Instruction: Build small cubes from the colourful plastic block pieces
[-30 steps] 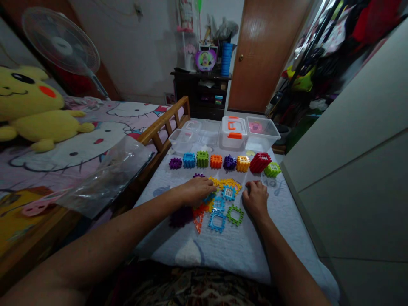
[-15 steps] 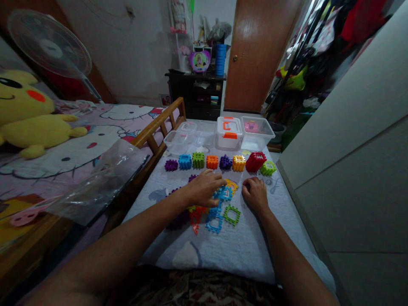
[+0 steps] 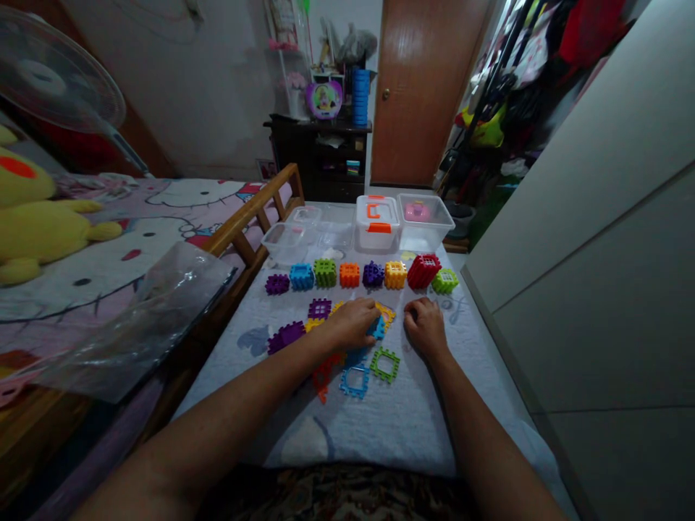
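My left hand (image 3: pixel 355 323) reaches over a loose pile of plastic interlocking tiles, its fingers closed on a blue interlocking tile (image 3: pixel 378 328). A yellow tile (image 3: pixel 387 314) shows just past the fingertips. Nearer to me lie a green square frame tile (image 3: pixel 385 365), a light blue frame tile (image 3: pixel 355 381) and an orange piece (image 3: pixel 322 378). Purple tiles (image 3: pixel 287 336) lie left of the wrist; my forearm hides part of the pile. To the right, my right hand (image 3: pixel 426 325) rests on the cloth with curled fingers, and nothing shows in it.
Behind the pile runs a row of colour-sorted tile stacks, including a tall red stack (image 3: pixel 423 271). Farther back stand a lidded box with orange clips (image 3: pixel 378 223) and open clear bins (image 3: pixel 426 221). A wooden bed rail (image 3: pixel 255 217) borders the left, a white cabinet (image 3: pixel 586 239) the right.
My left hand has moved slightly and its fingers have closed down on the blue tile. My right hand keeps its curled pose. The whole view has shifted a little to the right.
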`<move>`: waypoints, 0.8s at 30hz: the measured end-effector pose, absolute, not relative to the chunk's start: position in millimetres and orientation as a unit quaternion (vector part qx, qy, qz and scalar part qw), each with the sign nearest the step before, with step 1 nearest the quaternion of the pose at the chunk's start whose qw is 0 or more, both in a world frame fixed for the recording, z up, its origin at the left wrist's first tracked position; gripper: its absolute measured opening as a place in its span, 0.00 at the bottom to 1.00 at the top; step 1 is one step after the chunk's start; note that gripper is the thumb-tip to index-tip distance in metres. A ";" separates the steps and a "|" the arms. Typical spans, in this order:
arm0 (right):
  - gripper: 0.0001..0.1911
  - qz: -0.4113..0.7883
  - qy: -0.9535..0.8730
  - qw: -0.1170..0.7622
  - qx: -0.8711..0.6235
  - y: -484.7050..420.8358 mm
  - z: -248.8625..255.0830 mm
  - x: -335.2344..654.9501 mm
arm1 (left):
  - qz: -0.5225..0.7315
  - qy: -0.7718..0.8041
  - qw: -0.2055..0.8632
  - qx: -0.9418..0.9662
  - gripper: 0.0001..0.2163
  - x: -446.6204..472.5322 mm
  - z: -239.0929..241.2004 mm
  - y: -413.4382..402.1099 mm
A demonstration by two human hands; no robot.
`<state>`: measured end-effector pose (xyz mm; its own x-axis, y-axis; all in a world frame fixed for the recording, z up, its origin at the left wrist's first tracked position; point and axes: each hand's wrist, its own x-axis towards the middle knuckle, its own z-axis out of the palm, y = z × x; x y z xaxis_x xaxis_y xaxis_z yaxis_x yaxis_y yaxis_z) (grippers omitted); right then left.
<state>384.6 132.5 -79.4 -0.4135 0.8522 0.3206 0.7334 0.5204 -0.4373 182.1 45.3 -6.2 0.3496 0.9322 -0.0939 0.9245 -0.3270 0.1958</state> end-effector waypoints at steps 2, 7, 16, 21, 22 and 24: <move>0.08 0.115 -0.834 0.260 -0.474 132.6 -79.4 384.4 | 0.013 0.578 0.106 0.809 0.18 183.6 -7.2 46.9; 0.09 0.111 -0.833 0.266 -0.473 132.7 -80.1 384.4 | 0.013 0.580 0.100 0.808 0.19 188.0 -9.8 49.8; 0.08 0.114 -0.830 0.271 -0.473 133.2 -79.8 384.6 | -0.006 0.563 0.106 0.820 0.20 187.3 -10.1 55.7; 0.08 0.114 -0.836 0.269 -0.465 134.8 -82.5 386.2 | 0.013 0.556 0.088 0.826 0.19 188.7 -4.3 48.1; 0.08 0.113 -0.837 0.271 -0.462 135.4 -83.6 386.7 | 0.026 0.554 0.082 0.828 0.19 186.9 -0.8 43.4; 0.08 0.112 -0.839 0.275 -0.456 136.9 -86.2 387.5 | 0.054 0.554 0.071 0.827 0.21 177.6 8.8 32.2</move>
<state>387.5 136.9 -86.2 -0.4322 0.8273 0.3590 0.7034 0.5583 -0.4398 177.6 32.2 8.8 0.3794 0.9252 0.0106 0.9100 -0.3752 0.1766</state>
